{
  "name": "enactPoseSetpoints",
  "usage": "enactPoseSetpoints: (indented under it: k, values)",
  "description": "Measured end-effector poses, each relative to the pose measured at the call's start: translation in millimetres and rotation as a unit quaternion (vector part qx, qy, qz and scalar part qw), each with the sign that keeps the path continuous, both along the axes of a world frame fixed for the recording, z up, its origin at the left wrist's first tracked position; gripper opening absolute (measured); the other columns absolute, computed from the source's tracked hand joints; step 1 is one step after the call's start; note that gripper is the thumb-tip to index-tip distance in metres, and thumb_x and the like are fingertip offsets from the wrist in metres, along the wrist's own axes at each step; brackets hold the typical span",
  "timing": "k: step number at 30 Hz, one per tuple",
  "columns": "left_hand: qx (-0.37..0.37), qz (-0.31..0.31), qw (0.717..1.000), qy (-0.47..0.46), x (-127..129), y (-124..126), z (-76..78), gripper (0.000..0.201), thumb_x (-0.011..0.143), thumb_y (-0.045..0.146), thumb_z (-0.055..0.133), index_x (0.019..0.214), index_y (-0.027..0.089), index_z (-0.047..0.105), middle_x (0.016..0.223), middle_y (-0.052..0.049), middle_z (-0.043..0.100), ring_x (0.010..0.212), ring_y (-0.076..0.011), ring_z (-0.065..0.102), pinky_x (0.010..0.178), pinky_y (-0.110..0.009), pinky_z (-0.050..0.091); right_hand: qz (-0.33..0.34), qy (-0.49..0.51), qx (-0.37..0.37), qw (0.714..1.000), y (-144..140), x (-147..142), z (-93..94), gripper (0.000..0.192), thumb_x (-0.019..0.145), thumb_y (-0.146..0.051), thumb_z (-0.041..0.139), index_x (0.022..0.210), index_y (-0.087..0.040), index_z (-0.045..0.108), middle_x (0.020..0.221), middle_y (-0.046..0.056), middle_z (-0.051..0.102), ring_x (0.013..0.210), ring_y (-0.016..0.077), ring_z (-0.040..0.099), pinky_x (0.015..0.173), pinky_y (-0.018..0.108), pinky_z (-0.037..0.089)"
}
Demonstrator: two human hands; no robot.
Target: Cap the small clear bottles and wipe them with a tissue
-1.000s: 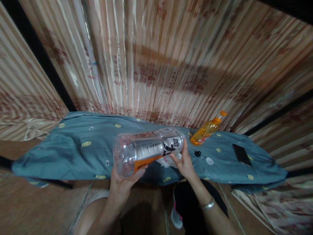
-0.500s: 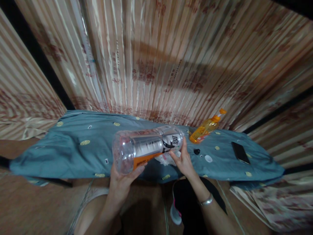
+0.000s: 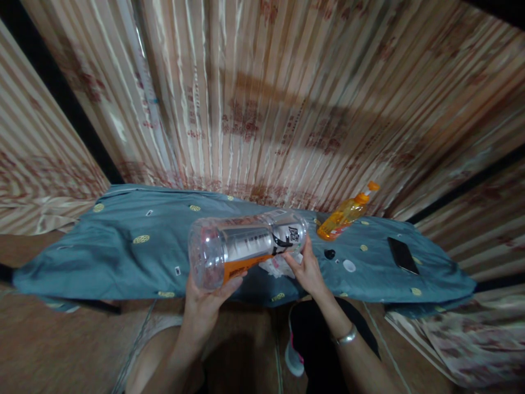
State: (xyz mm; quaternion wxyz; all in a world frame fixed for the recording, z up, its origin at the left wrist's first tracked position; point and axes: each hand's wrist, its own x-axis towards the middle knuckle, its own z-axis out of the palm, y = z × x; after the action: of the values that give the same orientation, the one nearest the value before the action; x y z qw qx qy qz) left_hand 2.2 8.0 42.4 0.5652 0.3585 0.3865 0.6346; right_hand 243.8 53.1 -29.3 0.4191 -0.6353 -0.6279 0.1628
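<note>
Little has moved since the earlier frames: both hands hold the bottle in the same attitude, and only the view has shifted slightly.

The large clear plastic bottle with an orange and silver label (image 3: 246, 249) lies roughly horizontal in the air, above the near edge of the counter, with its base toward the camera. The left hand (image 3: 205, 303) supports the base end from below; its grip is closed around the underside of the bottle, thumb on the orange label. The right hand (image 3: 307, 271) holds the far end, its grip closed on the bottle near the neck. The neck and any cap are hidden behind the bottle body and the right fingers, so the cap state cannot be told. A silver bangle (image 3: 346, 336) sits on the right wrist.

The counter is covered by a blue-grey cloth with small yellow spots (image 3: 123, 246). On it, well right of the bottle, lies a small orange liquid bottle with an orange nozzle (image 3: 344, 216), tilted on its side. Near it are a small black object (image 3: 329, 254) and a small white disc (image 3: 349, 266), both too small to identify. A dark flat phone (image 3: 403, 255) lies further right. A crumpled whitish item (image 3: 275, 266) is mostly hidden under the bottle.
</note>
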Motion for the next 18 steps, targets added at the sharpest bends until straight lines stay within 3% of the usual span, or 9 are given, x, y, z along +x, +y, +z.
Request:
enactPoseSetpoints:
  k: [9, 13, 18]
  values:
    - [-0.025, 0.016, 1.000, -0.010, 1.0, -0.9, 2.0, 0.067, 0.059, 0.024, 0.085, 0.120, 0.018, 0.059, 0.082, -0.003, 0.079, 0.073, -0.0204, 0.075, 0.076, -0.030, 0.062, 0.004, 0.003, -0.006, 1.000, -0.5, 0.7, -0.5, 0.076, 0.086, -0.046, 0.056, 0.146, -0.011, 0.026, 0.120, 0.017, 0.066, 0.106, 0.0295, 0.067, 0.091, 0.045, 0.052]
    - [-0.051, 0.023, 0.998, -0.003, 1.8, -4.2, 4.2, 0.060, 0.058, 0.029, 0.086, 0.111, 0.014, 0.062, 0.080, -0.005, 0.078, 0.077, -0.0220, 0.075, 0.078, -0.030, 0.061, 0.003, -0.005, -0.003, 1.000, -0.2, 1.4, -0.8, 0.070, 0.086, -0.043, 0.056, 0.144, -0.013, 0.030, 0.120, 0.015, 0.066, 0.106, 0.0285, 0.067, 0.091, 0.044, 0.052]
    - [-0.055, 0.052, 0.997, 0.018, 0.0, -3.5, -0.8, 0.078, 0.054, 0.026, 0.088, 0.126, 0.025, 0.057, 0.086, 0.001, 0.076, 0.084, -0.0240, 0.075, 0.087, -0.037, 0.059, 0.002, -0.022, 0.001, 1.000, -1.1, 3.2, -1.6, 0.065, 0.086, -0.040, 0.055, 0.142, -0.014, 0.034, 0.119, 0.014, 0.067, 0.104, 0.0278, 0.067, 0.089, 0.042, 0.052]
